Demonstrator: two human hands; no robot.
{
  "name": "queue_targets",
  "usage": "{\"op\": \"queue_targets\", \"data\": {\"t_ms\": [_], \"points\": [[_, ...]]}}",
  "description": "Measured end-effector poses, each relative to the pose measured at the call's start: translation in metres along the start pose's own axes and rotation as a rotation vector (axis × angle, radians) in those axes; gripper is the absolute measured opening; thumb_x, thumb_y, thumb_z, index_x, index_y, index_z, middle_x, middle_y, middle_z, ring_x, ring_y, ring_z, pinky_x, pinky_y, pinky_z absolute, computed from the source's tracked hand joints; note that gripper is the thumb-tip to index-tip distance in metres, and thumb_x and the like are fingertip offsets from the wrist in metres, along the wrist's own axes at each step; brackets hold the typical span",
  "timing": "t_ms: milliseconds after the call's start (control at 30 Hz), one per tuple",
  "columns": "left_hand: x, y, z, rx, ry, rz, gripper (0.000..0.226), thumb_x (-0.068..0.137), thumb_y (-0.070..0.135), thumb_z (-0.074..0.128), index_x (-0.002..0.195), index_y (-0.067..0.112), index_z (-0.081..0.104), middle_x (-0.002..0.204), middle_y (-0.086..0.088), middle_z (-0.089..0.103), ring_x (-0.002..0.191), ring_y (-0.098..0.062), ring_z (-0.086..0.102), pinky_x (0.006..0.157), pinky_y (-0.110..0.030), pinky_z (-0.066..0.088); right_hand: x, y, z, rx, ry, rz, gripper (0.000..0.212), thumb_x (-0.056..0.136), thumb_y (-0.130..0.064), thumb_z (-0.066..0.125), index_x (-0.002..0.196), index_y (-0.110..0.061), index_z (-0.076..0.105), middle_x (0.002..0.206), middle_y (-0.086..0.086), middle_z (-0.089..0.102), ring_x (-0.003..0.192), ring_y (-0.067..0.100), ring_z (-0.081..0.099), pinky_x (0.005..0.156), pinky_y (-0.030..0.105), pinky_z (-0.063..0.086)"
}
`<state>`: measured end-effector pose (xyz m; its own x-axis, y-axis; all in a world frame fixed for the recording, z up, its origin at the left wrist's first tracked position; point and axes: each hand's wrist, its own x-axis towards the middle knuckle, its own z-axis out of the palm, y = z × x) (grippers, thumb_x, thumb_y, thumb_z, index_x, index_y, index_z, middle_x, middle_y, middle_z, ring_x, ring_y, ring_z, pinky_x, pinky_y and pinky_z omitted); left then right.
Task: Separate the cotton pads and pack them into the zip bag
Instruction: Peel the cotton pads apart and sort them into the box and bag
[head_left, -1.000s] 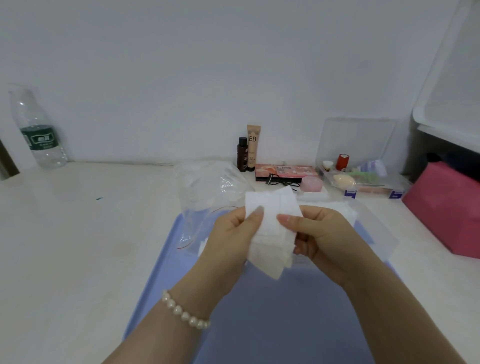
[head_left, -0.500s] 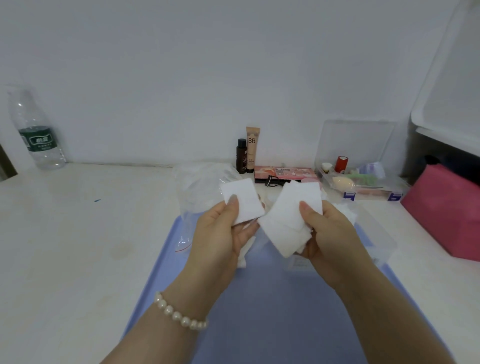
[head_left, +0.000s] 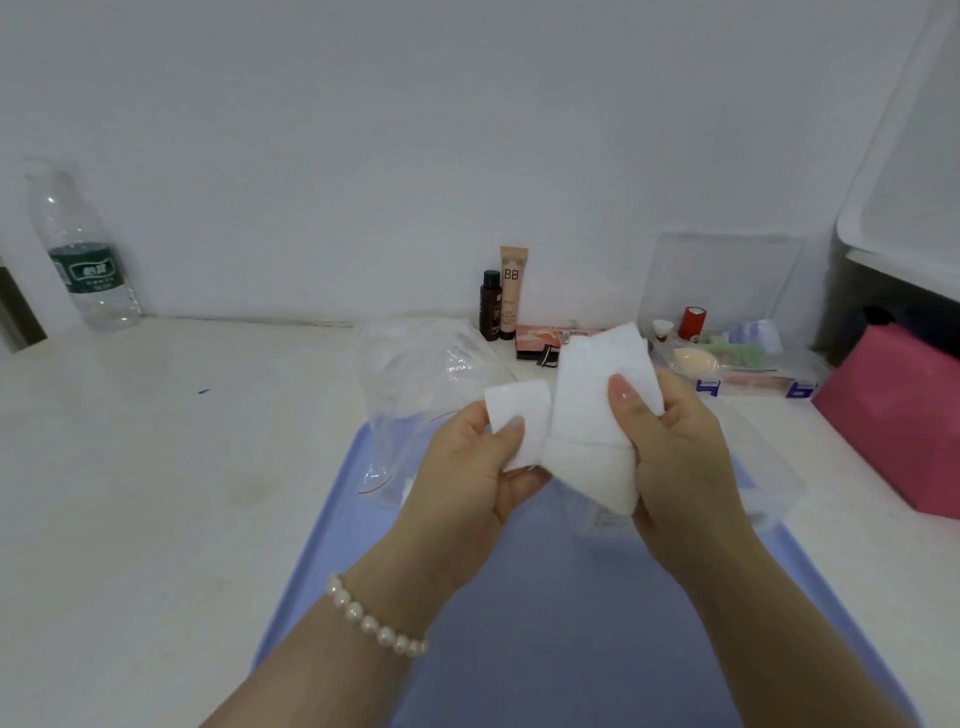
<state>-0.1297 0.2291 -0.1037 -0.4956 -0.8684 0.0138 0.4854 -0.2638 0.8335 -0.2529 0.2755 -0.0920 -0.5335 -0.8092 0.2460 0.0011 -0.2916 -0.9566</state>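
Above the blue mat (head_left: 571, 623), both my hands work at chest height, close together. Left hand (head_left: 470, 467) pinches 1 single cotton pad (head_left: 519, 421) between thumb and fingers, held a little apart from the rest so it stays separate. Right hand (head_left: 675, 452) grips the remaining stack of cotton pads (head_left: 592, 415), thumb pressed on the front face, fingers curled behind; the stack fans and bends, probably so the next layer can be peeled off. The 2 bundles touch or nearly touch at their lower edges; I cannot tell which.

Zip bag (head_left: 415, 379) lies just beyond my left hand, crumpled on the tabletop (head_left: 182, 467) and partly over the mat's far edge. White shapes show through it, likely pads already packed; how many, I cannot tell. Its red zip line faces me near the mat corner.

Clear organiser box (head_left: 737, 358) at the back right, lid up, holds a sponge, a red roll and small bits. Water bottle (head_left: 83, 260) stands far left, well apart.
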Motion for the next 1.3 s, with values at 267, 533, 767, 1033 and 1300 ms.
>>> {"op": "queue_targets", "data": {"t_ms": [267,533,767,1033,1300], "points": [[-0.003,-0.001,0.005,0.032,-0.077,-0.035,0.029,0.097,0.007,0.040,0.116,0.003,0.062,0.105,-0.013,0.070,0.086,-0.018,0.068,0.070,-0.024,0.057,-0.006,0.005,0.005,-0.318,-0.061,-0.237,0.015,0.093,-0.023,0.053,0.079,-0.023,0.057,0.081,0.000,0.062,0.070,0.010,0.057,0.056,0.022,0.045],[-0.004,0.000,0.004,0.027,-0.095,-0.092,0.032,0.098,0.014,0.036,0.115,0.001,0.061,0.114,-0.019,0.066,0.104,-0.028,0.064,0.087,-0.033,0.053,-0.003,0.013,0.003,-0.494,-0.075,-0.346,0.010,0.084,-0.038,0.045,0.080,-0.032,0.051,0.078,-0.016,0.059,0.069,-0.002,0.053,0.058,0.011,0.041],[-0.004,0.001,0.003,0.013,-0.094,-0.128,0.034,0.099,0.011,0.032,0.104,-0.001,0.063,0.089,-0.011,0.073,0.077,-0.015,0.070,0.059,-0.024,0.055,-0.005,0.015,0.000,-0.650,-0.084,-0.505,0.015,0.089,-0.031,0.045,0.082,-0.021,0.053,0.059,-0.004,0.051,0.059,0.002,0.048,0.053,0.013,0.036],[0.000,0.000,-0.001,0.070,-0.022,-0.157,0.034,0.098,0.011,0.033,0.105,-0.001,0.064,0.092,-0.014,0.072,0.077,-0.020,0.069,0.064,-0.028,0.056,-0.006,0.009,-0.001,-0.623,-0.077,-0.546,0.012,0.090,-0.027,0.047,0.082,-0.022,0.055,0.063,-0.009,0.056,0.066,0.000,0.051,0.055,0.008,0.037],[0.000,0.000,0.000,0.051,-0.050,-0.173,0.037,0.097,0.012,0.033,0.118,-0.006,0.059,0.111,-0.021,0.067,0.104,-0.029,0.065,0.082,-0.034,0.056,-0.006,0.012,0.000,-0.615,-0.125,-0.453,0.021,0.091,-0.027,0.050,0.074,-0.039,0.046,0.065,-0.008,0.056,0.063,-0.007,0.050,0.057,0.008,0.037]]}}
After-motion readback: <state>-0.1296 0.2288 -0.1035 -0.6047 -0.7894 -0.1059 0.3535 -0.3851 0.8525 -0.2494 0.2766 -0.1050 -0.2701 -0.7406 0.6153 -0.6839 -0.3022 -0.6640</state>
